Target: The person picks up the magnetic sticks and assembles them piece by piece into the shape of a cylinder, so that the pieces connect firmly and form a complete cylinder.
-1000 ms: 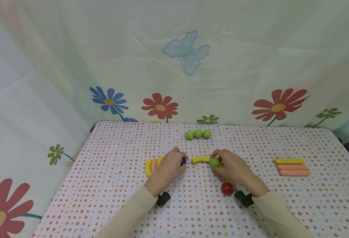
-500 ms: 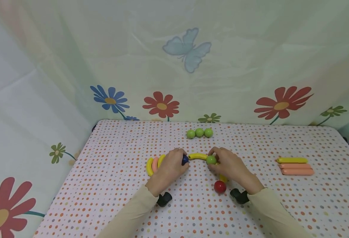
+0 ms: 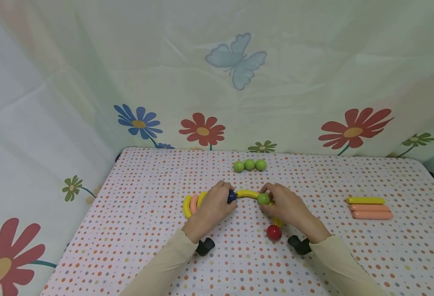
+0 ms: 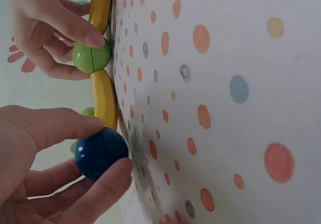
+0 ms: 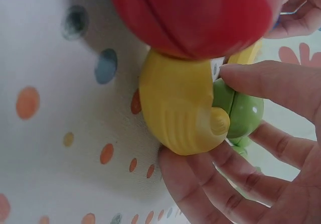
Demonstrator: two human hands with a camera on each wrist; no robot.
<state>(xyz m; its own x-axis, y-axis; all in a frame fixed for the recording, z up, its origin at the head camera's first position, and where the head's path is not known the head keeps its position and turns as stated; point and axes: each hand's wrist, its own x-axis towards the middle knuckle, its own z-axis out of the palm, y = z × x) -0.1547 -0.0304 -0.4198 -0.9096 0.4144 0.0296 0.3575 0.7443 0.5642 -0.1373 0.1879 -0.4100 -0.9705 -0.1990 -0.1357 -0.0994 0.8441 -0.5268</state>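
In the head view my left hand (image 3: 214,205) pinches a dark blue ball (image 3: 232,196) between thumb and fingers. One end of a curved yellow rod (image 4: 104,97) meets that ball in the left wrist view. The rod's other end meets a green ball (image 3: 263,199), which my right hand (image 3: 288,207) grips. From the green ball a second curved yellow rod (image 5: 175,103) runs toward me to a red ball (image 3: 274,232); in the head view my right hand partly covers this rod. My right fingers touch it in the right wrist view.
Three green balls (image 3: 249,165) stand in a row near the back of the dotted table (image 3: 146,255). Curved yellow and pink rods (image 3: 189,205) lie beside my left hand, partly hidden. One yellow and two pink straight rods (image 3: 370,208) lie at the right.
The yellow rod, with the green and red balls joined on, has shifted left in my right hand. The gap between rod and blue ball has closed; my left hand moved slightly right.
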